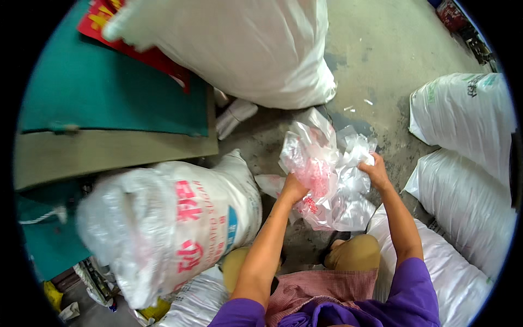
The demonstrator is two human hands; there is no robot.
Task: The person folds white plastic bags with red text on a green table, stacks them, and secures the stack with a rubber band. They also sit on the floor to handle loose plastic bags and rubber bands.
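Both hands grasp a crumpled clear plastic bag [327,174] held above the floor [381,65], right of the printed sack [180,218]: left hand [292,188] clenched underneath, right hand [375,170] pinching its edge

Left hand [293,188]: closed on the lower left part of a crumpled clear plastic bag [327,174] with pink print.
Right hand [375,170]: gripping the same bag at its upper right edge, fingers curled into the film.
Bag: held up between both hands above the grey concrete floor [381,54].
To the left: a stuffed white sack with red print [174,223], lying on its side beside a green table [109,92].
Behind: a big white sack [245,49].
To the right: more filled white sacks [468,163], stacked close together.
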